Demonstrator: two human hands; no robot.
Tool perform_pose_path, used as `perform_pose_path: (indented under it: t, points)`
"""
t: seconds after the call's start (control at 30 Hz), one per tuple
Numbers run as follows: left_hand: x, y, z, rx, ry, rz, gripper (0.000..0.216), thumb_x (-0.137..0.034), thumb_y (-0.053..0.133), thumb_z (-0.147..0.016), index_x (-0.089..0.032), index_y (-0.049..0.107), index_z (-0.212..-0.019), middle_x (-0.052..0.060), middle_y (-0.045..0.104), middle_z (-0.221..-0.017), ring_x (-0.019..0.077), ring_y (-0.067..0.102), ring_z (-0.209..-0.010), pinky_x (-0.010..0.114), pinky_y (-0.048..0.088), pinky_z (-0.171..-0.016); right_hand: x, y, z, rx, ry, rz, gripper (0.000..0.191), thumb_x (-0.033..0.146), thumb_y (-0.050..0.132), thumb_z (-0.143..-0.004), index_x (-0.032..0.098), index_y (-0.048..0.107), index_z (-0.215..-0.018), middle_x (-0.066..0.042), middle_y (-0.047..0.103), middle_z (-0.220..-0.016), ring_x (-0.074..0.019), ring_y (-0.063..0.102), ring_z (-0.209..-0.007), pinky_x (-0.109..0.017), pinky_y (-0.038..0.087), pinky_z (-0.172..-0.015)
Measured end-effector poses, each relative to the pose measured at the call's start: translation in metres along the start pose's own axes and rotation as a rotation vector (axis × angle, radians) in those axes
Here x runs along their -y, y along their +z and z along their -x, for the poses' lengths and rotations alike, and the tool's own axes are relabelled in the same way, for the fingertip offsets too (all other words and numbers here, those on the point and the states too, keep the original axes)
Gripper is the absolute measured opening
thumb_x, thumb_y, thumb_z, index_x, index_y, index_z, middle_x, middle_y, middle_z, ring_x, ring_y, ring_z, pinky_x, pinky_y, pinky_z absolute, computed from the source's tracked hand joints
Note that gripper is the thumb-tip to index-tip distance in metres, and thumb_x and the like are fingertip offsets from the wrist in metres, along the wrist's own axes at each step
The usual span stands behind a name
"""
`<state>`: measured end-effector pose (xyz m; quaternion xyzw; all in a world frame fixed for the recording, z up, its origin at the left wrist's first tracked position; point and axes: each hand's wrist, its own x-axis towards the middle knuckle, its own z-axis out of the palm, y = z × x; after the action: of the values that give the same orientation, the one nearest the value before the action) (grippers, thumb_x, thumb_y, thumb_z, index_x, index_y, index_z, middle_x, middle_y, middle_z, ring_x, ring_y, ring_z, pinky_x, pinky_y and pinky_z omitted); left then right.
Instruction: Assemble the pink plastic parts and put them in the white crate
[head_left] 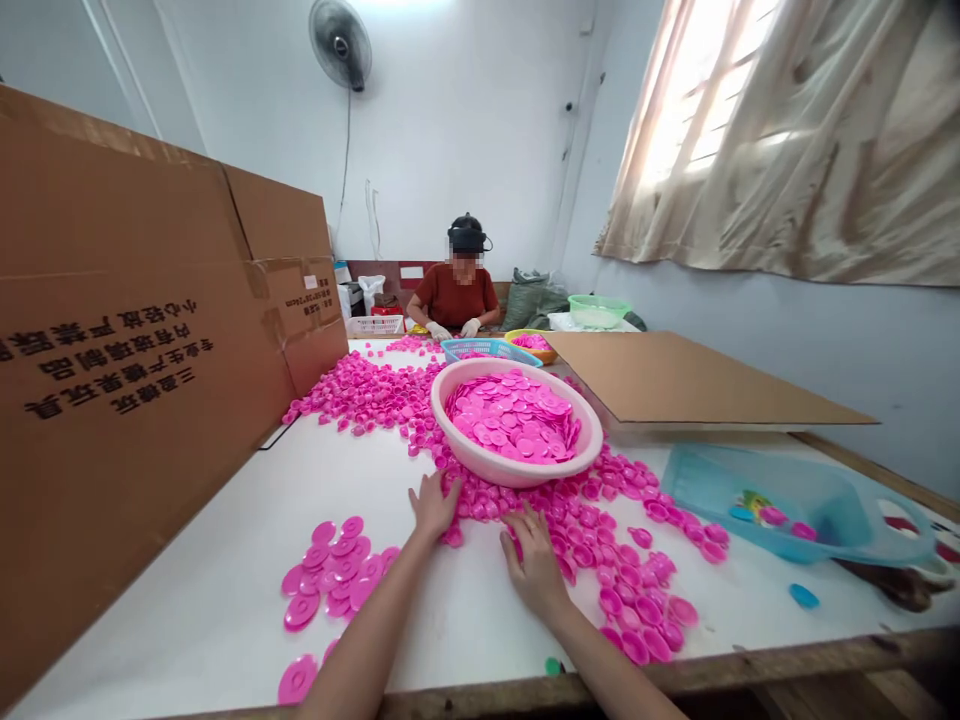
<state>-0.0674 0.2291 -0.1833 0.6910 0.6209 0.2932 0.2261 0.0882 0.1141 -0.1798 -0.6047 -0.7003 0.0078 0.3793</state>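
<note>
My left hand (435, 505) reaches to the near edge of a heap of small pink toy cups (585, 530), below a pale pink basin (480, 462); its fingers are apart. My right hand (536, 565) lies at the same heap a little to the right, fingers stretched over the cups and thumb apart. Pink shows between that thumb and the fingers, and it looks like cups on the table. Flat pink discs (517, 415) fill the basin. More loose pink discs (341, 565) lie on the white tabletop (217, 590), left of my left forearm.
Large cardboard boxes (135, 330) stand along the left side. A cardboard sheet (697, 375) lies at the right, behind a blue translucent container (780, 500) with a few pieces inside. Across the table a gloved person (459, 295) works behind a blue basket (491, 350).
</note>
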Motion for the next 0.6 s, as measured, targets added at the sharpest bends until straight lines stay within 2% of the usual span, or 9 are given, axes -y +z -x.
perform_pose_path:
  t: [0.1, 0.2, 0.33, 0.4, 0.47, 0.53, 0.6]
  points:
    - [-0.017, 0.01, 0.019, 0.065, 0.057, 0.13, 0.061, -0.055, 0.03, -0.079, -0.022, 0.024, -0.13, 0.008, 0.033, -0.132, 0.0273, 0.023, -0.123, 0.052, 0.005, -0.1, -0.004, -0.002, 0.001, -0.041, -0.043, -0.053, 0.021, 0.021, 0.037, -0.084, 0.015, 0.054, -0.094, -0.01, 0.053, -0.095, -0.0242, 0.039, -0.108, -0.043, 0.031, -0.094]
    - [-0.029, -0.002, 0.03, 0.086, 0.151, 0.259, 0.057, -0.049, 0.034, -0.08, -0.02, 0.027, -0.128, 0.009, 0.035, -0.13, 0.0239, 0.03, -0.12, 0.044, 0.019, -0.1, -0.009, -0.007, 0.002, -0.109, -0.05, -0.065, 0.018, 0.02, 0.039, -0.082, 0.016, 0.055, -0.089, -0.01, 0.054, -0.09, -0.0241, 0.046, -0.098, -0.042, 0.039, -0.086]
    - [-0.018, -0.051, 0.038, -0.174, 0.229, 0.216, 0.04, -0.037, 0.037, -0.082, -0.019, 0.042, -0.117, 0.007, 0.048, -0.117, 0.0189, 0.041, -0.109, 0.033, 0.032, -0.092, -0.006, -0.013, 0.008, -0.139, -0.049, -0.086, 0.018, 0.022, 0.04, -0.082, 0.016, 0.056, -0.086, -0.008, 0.055, -0.083, -0.021, 0.052, -0.082, -0.036, 0.045, -0.073]
    - [-0.001, -0.078, 0.046, -0.277, 0.185, 0.058, 0.029, -0.033, 0.037, -0.082, -0.021, 0.051, -0.104, 0.005, 0.055, -0.104, 0.0194, 0.046, -0.099, 0.035, 0.034, -0.087, 0.002, -0.012, 0.013, -0.062, -0.105, -0.116, 0.019, 0.022, 0.04, -0.083, 0.016, 0.057, -0.087, -0.008, 0.056, -0.082, -0.0192, 0.053, -0.078, -0.032, 0.046, -0.069]
    - [0.018, -0.099, 0.06, -0.283, 0.114, -0.115, 0.025, -0.031, 0.036, -0.082, -0.022, 0.057, -0.09, 0.004, 0.059, -0.091, 0.0199, 0.049, -0.09, 0.036, 0.034, -0.082, 0.011, -0.01, 0.016, 0.061, -0.188, -0.112, 0.021, 0.022, 0.042, -0.082, 0.017, 0.058, -0.094, -0.008, 0.056, -0.087, -0.019, 0.054, -0.081, -0.03, 0.046, -0.07]
    - [0.031, -0.11, 0.075, -0.195, 0.075, -0.236, 0.025, -0.03, 0.036, -0.082, -0.022, 0.059, -0.083, 0.003, 0.06, -0.083, 0.0195, 0.049, -0.084, 0.035, 0.034, -0.078, 0.019, -0.007, 0.018, 0.174, -0.253, -0.064, 0.024, 0.021, 0.044, -0.081, 0.018, 0.057, -0.101, -0.009, 0.056, -0.094, -0.0207, 0.052, -0.088, -0.032, 0.045, -0.074]
    - [0.038, -0.112, 0.088, -0.081, 0.066, -0.311, 0.024, -0.031, 0.039, -0.08, -0.021, 0.06, -0.082, 0.004, 0.059, -0.082, 0.0197, 0.048, -0.085, 0.034, 0.033, -0.078, 0.023, -0.003, 0.019, 0.254, -0.275, -0.021, 0.026, 0.019, 0.047, -0.079, 0.018, 0.057, -0.103, -0.009, 0.056, -0.098, -0.0224, 0.051, -0.091, -0.036, 0.044, -0.078]
